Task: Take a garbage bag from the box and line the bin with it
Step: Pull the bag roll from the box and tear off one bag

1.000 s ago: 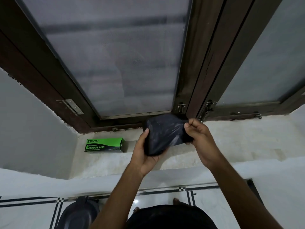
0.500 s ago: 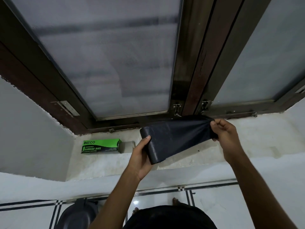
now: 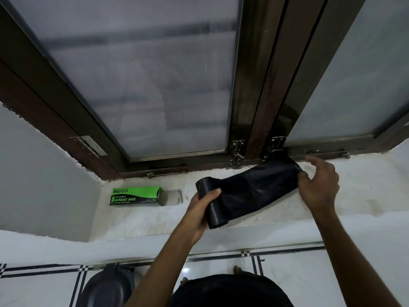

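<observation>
I see two bare hands over a white marble window sill (image 3: 365, 173). My left hand (image 3: 199, 212) is wrapped around one black plastic roll of garbage bags (image 3: 212, 204), thumb across its front, roll held tilted above the sill's front edge. One unrolled black bag sheet (image 3: 259, 187) stretches from the roll up to the right. My right hand (image 3: 318, 185) pinches the sheet's far end between thumb and fingers; the remaining fingers are spread loose above it. One green and black cardboard garbage bag box (image 3: 135, 195) lies flat on the sill to the left, well apart from the roll, its right end flap open. One dark grey plastic bin (image 3: 108, 286) sits on the tiled floor (image 3: 298, 275) below, left of me, unlined as far as I can tell. Two frosted window panes behind, two metal latches (image 3: 237, 151) at the frame base.
</observation>
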A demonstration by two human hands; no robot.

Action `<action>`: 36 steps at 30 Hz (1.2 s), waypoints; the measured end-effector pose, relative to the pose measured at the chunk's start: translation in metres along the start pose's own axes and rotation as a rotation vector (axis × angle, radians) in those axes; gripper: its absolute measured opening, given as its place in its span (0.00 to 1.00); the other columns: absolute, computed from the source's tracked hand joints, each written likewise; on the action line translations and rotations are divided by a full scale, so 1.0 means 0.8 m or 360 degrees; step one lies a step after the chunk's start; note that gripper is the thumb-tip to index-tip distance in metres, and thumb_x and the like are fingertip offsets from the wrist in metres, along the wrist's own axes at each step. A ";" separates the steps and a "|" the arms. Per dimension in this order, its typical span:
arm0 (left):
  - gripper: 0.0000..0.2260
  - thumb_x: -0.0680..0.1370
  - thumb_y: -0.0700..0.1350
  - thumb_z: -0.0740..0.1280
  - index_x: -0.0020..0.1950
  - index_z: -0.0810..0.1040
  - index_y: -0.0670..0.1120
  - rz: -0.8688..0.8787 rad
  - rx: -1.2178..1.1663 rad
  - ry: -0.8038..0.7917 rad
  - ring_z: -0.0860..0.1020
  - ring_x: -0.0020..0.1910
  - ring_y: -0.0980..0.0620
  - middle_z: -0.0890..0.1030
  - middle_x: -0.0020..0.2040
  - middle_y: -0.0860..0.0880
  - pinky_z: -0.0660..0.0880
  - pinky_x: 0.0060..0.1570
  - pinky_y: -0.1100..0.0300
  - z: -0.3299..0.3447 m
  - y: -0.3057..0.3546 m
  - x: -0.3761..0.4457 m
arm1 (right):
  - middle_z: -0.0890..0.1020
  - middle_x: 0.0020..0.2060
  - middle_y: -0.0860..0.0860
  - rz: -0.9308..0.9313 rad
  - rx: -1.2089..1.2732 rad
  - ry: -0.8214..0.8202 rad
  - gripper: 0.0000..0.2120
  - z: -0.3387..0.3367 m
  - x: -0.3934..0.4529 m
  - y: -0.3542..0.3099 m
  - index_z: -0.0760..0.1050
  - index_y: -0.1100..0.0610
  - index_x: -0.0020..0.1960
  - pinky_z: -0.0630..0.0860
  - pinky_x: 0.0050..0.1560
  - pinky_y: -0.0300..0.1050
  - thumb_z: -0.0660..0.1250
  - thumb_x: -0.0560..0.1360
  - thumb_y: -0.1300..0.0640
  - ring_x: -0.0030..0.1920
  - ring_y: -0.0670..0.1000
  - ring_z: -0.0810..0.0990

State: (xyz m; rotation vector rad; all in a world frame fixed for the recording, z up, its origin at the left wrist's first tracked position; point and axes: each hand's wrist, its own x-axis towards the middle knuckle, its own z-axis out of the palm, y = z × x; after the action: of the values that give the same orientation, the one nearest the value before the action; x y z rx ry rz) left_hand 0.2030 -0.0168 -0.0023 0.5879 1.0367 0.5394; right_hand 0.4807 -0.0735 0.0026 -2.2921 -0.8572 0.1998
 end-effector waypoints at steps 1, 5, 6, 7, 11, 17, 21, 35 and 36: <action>0.20 0.75 0.48 0.74 0.65 0.76 0.50 0.0026 0.0068 0.0025 0.81 0.58 0.43 0.83 0.60 0.44 0.82 0.46 0.46 0.001 -0.002 0.002 | 0.77 0.62 0.58 -0.0145 0.0011 0.0077 0.19 0.000 -0.009 -0.009 0.75 0.55 0.65 0.69 0.64 0.55 0.67 0.75 0.63 0.64 0.61 0.74; 0.20 0.74 0.46 0.75 0.64 0.77 0.49 0.0033 0.0189 -0.0011 0.82 0.58 0.46 0.84 0.59 0.45 0.81 0.54 0.51 0.011 -0.005 0.005 | 0.79 0.57 0.48 -0.0519 0.0530 -0.0369 0.15 0.021 -0.052 -0.059 0.73 0.52 0.67 0.78 0.56 0.47 0.62 0.81 0.60 0.56 0.47 0.78; 0.19 0.74 0.45 0.75 0.64 0.77 0.49 0.0031 0.0200 -0.0041 0.83 0.58 0.46 0.84 0.59 0.46 0.81 0.54 0.52 0.015 -0.005 0.006 | 0.79 0.59 0.47 -0.0574 0.0564 -0.0531 0.15 0.032 -0.062 -0.067 0.73 0.50 0.68 0.77 0.57 0.46 0.61 0.82 0.58 0.57 0.45 0.78; 0.19 0.74 0.45 0.75 0.64 0.78 0.49 0.0036 0.0217 -0.0069 0.83 0.58 0.46 0.85 0.59 0.46 0.81 0.54 0.52 0.018 -0.005 0.006 | 0.78 0.61 0.46 -0.0625 0.0576 -0.0653 0.15 0.045 -0.071 -0.073 0.72 0.49 0.69 0.75 0.60 0.44 0.60 0.83 0.56 0.61 0.44 0.76; 0.16 0.76 0.46 0.74 0.63 0.78 0.50 0.0086 0.0289 -0.0135 0.83 0.57 0.48 0.86 0.57 0.48 0.81 0.57 0.53 0.026 -0.001 0.008 | 0.80 0.62 0.42 -0.0507 0.0742 -0.0944 0.14 0.078 -0.082 -0.075 0.73 0.45 0.68 0.71 0.64 0.40 0.57 0.84 0.50 0.64 0.40 0.76; 0.24 0.73 0.51 0.73 0.67 0.77 0.47 -0.0020 0.0188 -0.0173 0.83 0.60 0.46 0.85 0.59 0.46 0.79 0.61 0.51 0.019 0.002 0.005 | 0.75 0.31 0.53 -0.0450 0.0784 -0.1238 0.28 0.076 -0.059 -0.067 0.72 0.61 0.36 0.72 0.41 0.50 0.59 0.80 0.38 0.34 0.51 0.74; 0.23 0.73 0.55 0.71 0.63 0.81 0.44 -0.0219 -0.0247 -0.0114 0.83 0.58 0.41 0.85 0.58 0.41 0.77 0.62 0.45 0.020 0.002 0.003 | 0.76 0.28 0.45 -0.0545 0.0733 -0.1242 0.19 0.056 -0.038 -0.065 0.76 0.53 0.32 0.69 0.36 0.38 0.68 0.76 0.44 0.32 0.41 0.74; 0.21 0.72 0.48 0.71 0.65 0.77 0.48 -0.0226 -0.0189 -0.0218 0.80 0.57 0.41 0.84 0.58 0.44 0.81 0.42 0.48 0.022 0.001 0.009 | 0.81 0.29 0.50 -0.0645 0.0457 -0.0983 0.14 0.008 0.025 -0.021 0.78 0.55 0.31 0.72 0.35 0.36 0.77 0.70 0.51 0.32 0.45 0.78; 0.20 0.72 0.47 0.71 0.63 0.78 0.48 -0.0210 -0.0203 -0.0241 0.80 0.58 0.41 0.86 0.56 0.45 0.81 0.45 0.47 0.021 0.000 0.010 | 0.81 0.29 0.51 -0.0647 0.0433 -0.0952 0.14 0.006 0.028 -0.019 0.78 0.55 0.31 0.72 0.35 0.37 0.77 0.70 0.50 0.32 0.45 0.79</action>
State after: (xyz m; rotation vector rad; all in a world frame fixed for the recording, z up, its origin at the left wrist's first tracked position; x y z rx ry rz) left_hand 0.2215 -0.0145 -0.0005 0.4372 0.8840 0.4345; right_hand 0.4883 -0.0488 0.0105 -1.7691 -1.4694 0.7891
